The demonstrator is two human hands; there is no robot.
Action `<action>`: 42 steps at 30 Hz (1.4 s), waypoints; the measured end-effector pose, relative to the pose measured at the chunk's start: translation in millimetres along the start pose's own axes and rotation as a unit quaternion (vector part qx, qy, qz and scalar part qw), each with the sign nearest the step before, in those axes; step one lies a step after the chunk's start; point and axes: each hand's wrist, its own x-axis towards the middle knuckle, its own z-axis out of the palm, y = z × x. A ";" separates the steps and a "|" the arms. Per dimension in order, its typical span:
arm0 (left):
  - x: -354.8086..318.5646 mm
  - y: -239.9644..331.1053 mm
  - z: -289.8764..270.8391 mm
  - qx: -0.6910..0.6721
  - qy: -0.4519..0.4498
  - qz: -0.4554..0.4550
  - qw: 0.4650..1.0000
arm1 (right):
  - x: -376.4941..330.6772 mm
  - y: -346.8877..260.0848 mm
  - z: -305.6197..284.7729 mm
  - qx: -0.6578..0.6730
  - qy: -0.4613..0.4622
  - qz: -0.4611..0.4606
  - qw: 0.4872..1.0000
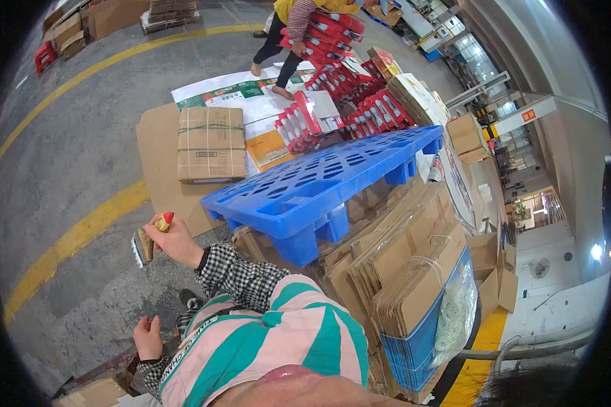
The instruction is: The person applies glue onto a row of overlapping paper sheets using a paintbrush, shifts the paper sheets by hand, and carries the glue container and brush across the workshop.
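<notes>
Right hand [176, 243] is closed on the brush [142, 248]; left hand [148, 339] is half-spread, fingers loosely curled, and I see nothing in it. Brush sits at the outer side of the right fist, away from the body, bristles facing left. Its bristle row runs roughly up-down in my view, slightly slanted. Right hand is the near one, obviously; left hand is below it, well apart, on the near side of the brush. Red-and-yellow tip [164, 220] pokes out above the same fist; I can't tell if it's part of the brush.

Outward: blue pallet [292, 224] up and right of the right hand, tilted, resting over cardboard. Strapped bundle [212, 144] beyond the hand, lying on a brown sheet [157, 152] on the floor.

Containers: clear bag [455, 315] with pale coils [451, 329] in it, against the flat cartons [414, 285]. Open carton [487, 295] behind; can't see inside. Far side, co-worker [301, 24] with an armful of red packs [329, 34].
</notes>
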 end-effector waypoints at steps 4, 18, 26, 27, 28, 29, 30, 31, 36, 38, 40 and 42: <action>-3.8 1.0 1.2 -0.025 -0.025 -0.031 0.999 | -1.9 -1.3 -2.1 -0.032 0.017 0.039 0.999; -15.2 15.9 2.3 0.046 -0.013 0.001 0.999 | -7.5 -0.5 -4.5 -0.009 0.010 0.005 1.000; -13.4 9.0 2.0 0.053 -0.006 0.001 0.999 | -8.2 2.3 -2.8 -0.001 0.011 0.011 1.000; -13.6 7.4 2.4 0.051 -0.010 -0.003 0.999 | -9.0 2.2 -2.7 0.001 0.012 0.009 1.000; -13.0 6.3 2.0 0.045 -0.021 -0.020 0.999 | -8.6 2.1 -1.9 -0.001 0.020 0.039 0.999; -12.8 5.6 1.8 0.049 -0.012 -0.008 0.999 | -8.8 1.6 -1.6 0.005 0.012 0.008 1.000; -13.5 4.9 2.1 0.051 -0.011 -0.003 0.999 | -9.4 1.1 -1.3 0.003 0.012 0.011 1.000; -12.7 5.4 1.1 0.048 -0.012 -0.002 0.999 | -8.7 0.4 -0.7 0.005 0.018 0.027 0.999; -15.2 10.9 -0.4 0.067 -0.009 0.000 0.998 | -9.6 -2.7 0.2 0.005 0.013 0.028 1.000; -15.1 13.9 -1.4 0.077 -0.009 -0.008 0.997 | -9.1 -3.0 0.7 0.000 0.016 0.031 0.999; -15.8 15.4 -1.3 0.084 -0.025 -0.027 0.996 | -9.1 -2.7 0.9 -0.018 0.025 0.065 0.997; -15.7 15.4 -0.9 0.084 -0.006 -0.007 0.996 | -9.3 -2.1 0.8 -0.002 0.012 0.026 1.000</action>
